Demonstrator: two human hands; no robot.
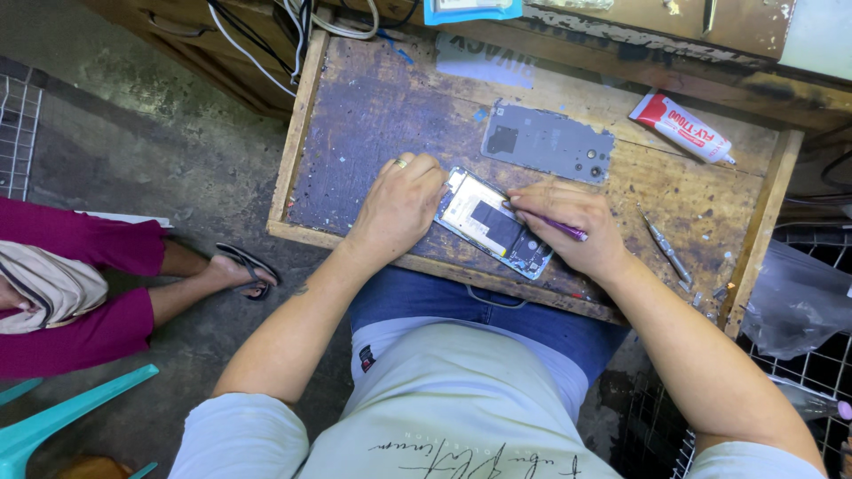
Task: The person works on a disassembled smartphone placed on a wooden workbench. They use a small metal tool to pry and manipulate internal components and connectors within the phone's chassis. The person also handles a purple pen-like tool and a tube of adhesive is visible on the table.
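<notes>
An opened phone [493, 223] with its inner parts showing lies tilted near the front edge of a worn wooden drawer tray [373, 115]. My left hand [399, 206], a ring on one finger, rests on the tray and presses the phone's left end. My right hand [570, 229] grips a thin purple tool [559, 226] whose tip touches the phone's upper right edge. Behind the phone, the grey back cover [548, 142] lies flat on the tray.
A red and white glue tube [682, 127] lies at the back right. A metal tool [667, 251] and small bits sit at the tray's right. Cables [266, 44] hang at the back left. Another person's legs and sandalled foot [232, 268] are on the floor at left, near a teal chair [62, 417].
</notes>
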